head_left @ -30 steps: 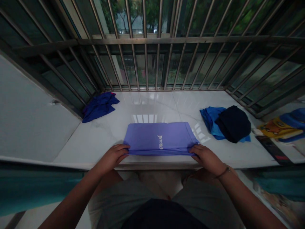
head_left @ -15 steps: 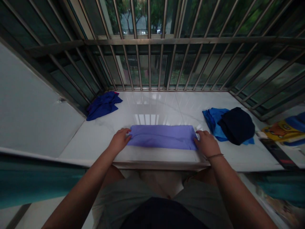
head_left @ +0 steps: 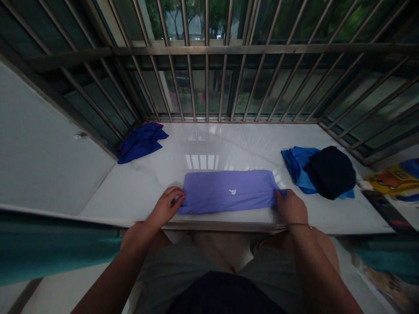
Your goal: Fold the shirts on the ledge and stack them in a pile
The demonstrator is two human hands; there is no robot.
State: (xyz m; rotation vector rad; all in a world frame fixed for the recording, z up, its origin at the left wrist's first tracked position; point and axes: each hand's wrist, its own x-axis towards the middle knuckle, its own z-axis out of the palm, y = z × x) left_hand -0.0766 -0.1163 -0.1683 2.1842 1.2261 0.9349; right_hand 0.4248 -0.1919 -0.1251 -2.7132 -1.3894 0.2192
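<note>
A purple garment (head_left: 225, 185), folded into a long flat strip with a small white print near its middle, lies along the front of the white ledge. Its exact kind does not show. My left hand (head_left: 166, 206) pinches its left end, fingers closed on the cloth near the front corner. At the other end, my right hand (head_left: 292, 208) is closed on the right edge, thumb and fingers gripping a bit of fabric. Fine creases run lengthwise along the front part of the strip.
White tiled ledge (head_left: 229, 141) below metal window bars (head_left: 207, 87). A crumpled dark blue cloth (head_left: 141, 141) lies back left. At right are bright blue fabric (head_left: 296, 168), a navy cloth (head_left: 330, 172), a dark phone-like object (head_left: 381, 209) and a yellow printed item (head_left: 393, 179).
The near layer of the purple garment has been pulled toward me, widening the strip and showing the white print. Both hands have moved slightly closer to the ledge's front edge.
</note>
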